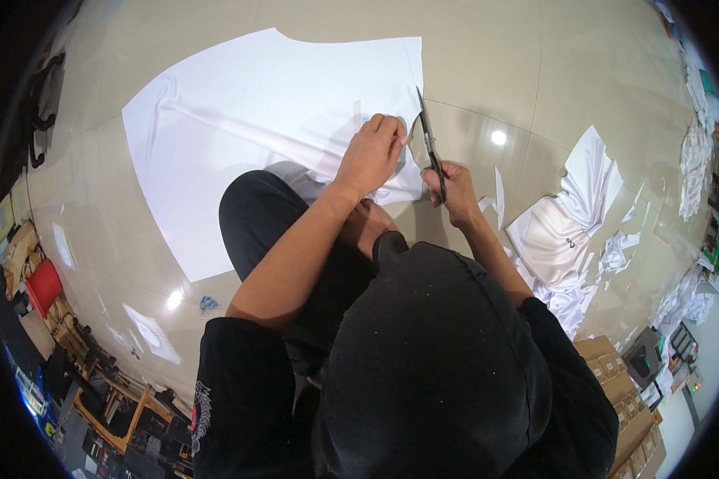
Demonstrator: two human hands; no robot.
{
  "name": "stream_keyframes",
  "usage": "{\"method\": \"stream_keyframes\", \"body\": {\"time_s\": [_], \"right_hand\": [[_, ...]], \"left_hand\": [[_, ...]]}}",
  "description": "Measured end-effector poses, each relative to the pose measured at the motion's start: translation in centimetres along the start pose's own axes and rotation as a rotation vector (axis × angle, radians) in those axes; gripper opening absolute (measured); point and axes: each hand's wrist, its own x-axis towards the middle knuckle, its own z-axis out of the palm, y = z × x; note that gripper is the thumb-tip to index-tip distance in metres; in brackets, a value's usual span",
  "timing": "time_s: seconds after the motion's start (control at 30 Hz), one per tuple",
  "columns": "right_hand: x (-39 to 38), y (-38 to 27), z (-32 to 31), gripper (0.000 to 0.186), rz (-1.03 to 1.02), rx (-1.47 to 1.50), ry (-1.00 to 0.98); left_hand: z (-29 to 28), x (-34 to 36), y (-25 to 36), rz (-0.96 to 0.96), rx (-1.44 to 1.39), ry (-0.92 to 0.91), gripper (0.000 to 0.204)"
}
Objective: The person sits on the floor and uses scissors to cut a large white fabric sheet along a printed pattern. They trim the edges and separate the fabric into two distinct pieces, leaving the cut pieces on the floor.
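Two bare hands at work above a glossy beige tiled floor [479, 48]. Far left, near the view's rim: a bright red object [44, 286], kind not made out. Right of it, a small tangle of blue thread [208, 303] lay on the tiles. Next, a broad sheet of smooth white fabric [240, 104] was spread flat on the floor in front of the person, with curved outer edges and soft creases toward its lower right; a bent knee in black cloth [252, 211] overlapped its near edge. Left hand [371, 156]: resting on the sheet near its right edge, fingers bent downward and close together; could not tell whether they pinched the fabric or only pressed it. Black-handled metal scissors [428, 140] lay along that right edge, blades pointing away from the person. Right hand [457, 195]: wrapped firmly around the scissors' handles. Beside it, a narrow white sliver [499, 195]. Further right, a crumpled white fabric bundle [563, 227] bore a small printed mark; brown cardboard boxes [609, 366] stood beyond, lower right.
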Motion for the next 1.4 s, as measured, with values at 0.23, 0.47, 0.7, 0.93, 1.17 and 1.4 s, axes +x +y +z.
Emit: {"method": "stream_keyframes", "body": {"time_s": [0.23, 0.47, 0.7, 0.93, 1.17, 1.4], "right_hand": [[-0.1, 0.2, 0.0, 0.017, -0.006, -0.058, 0.0], [-0.4, 0.3, 0.1, 0.019, -0.01, -0.053, -0.008], [-0.9, -0.2, 0.3, 0.022, 0.028, -0.022, 0.023], [0.5, -1.5, 0.5, 0.025, -0.021, -0.016, 0.004], [1.0, -1.5, 0.4, 0.024, -0.017, -0.035, -0.004], [0.9, -1.3, 0.3, 0.023, -0.004, -0.045, 0.016]], "left_hand": [[0.0, 0.0, 0.1, -0.001, -0.002, 0.005, 0.017], [0.0, -0.1, -0.1, 0.014, -0.005, 0.021, 0.015], [0.0, -0.1, -0.1, 0.012, -0.012, 0.021, 0.015], [-0.2, -0.1, 0.1, 0.001, -0.024, 0.008, 0.016], [-0.4, -0.1, 0.2, 0.014, -0.028, 0.008, 0.016], [-0.3, 0.0, 0.2, 0.013, -0.028, 0.009, 0.016]]}}
